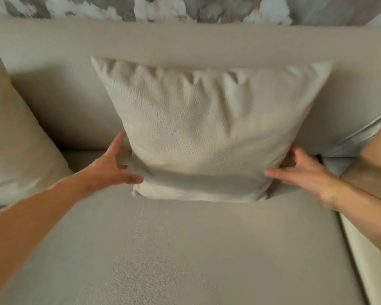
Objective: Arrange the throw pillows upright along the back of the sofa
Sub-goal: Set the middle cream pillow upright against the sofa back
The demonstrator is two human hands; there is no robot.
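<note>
While the middle pillow (207,128) stands against the sofa back (207,44) at about 12 o'clock from where I look down, both of my hands are on its lower corners. My left hand (110,166) at 9 o'clock is spread open, fingers lying flat along the pillow's side and the thumb pressing the bottom corner; my right hand (301,168) at 3 o'clock does the same, though its fingers curl behind the corner, so I cannot tell whether it pinches the fabric or only pushes. Neither hand is clenched. I judge the step to be squaring this pillow so it sits upright — its bottom edge folds forward onto the seat cushion (174,249), which could let it slump. To do this well I would press both corners in and back evenly, tuck that folded edge under, then let go gently and check that the top stays level with the sofa back. A second pillow (15,139) leans at 9 o'clock near the frame's edge, apart from this one, and part of another pillow (356,133) shows at 3 o'clock behind my right arm.
</note>
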